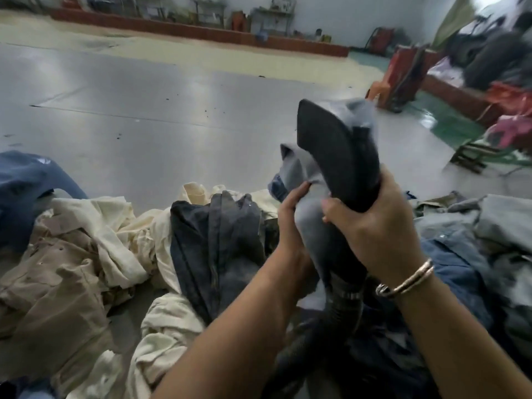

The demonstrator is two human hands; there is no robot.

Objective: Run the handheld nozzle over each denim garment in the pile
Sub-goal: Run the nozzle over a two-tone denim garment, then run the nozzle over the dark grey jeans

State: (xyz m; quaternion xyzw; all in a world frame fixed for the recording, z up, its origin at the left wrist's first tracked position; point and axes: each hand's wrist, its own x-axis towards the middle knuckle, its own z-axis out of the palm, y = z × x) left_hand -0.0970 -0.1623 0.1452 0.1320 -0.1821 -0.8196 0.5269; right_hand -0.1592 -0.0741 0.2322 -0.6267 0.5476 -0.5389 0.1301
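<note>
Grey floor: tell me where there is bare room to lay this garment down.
The grey floor is bare beyond the pile, from the cream garments and dark jeans out to the beige strip. Some floor also shows right of the nozzle, before the stool. Near the hands, clothes crowd everything.

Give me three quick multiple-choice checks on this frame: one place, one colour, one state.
1. Where is the dark denim garment relative to the left hand?
A. to its left
B. to its right
C. above it

2. What colour is the nozzle?
A. white
B. black
C. red

3. What is the right hand doing?
A. resting flat on the floor
B. hanging idle
C. gripping the nozzle

Answers: 1 A, the dark denim lies left of that hand. 2 B, its flat face is black. 3 C, the fingers wrap its neck.
</note>
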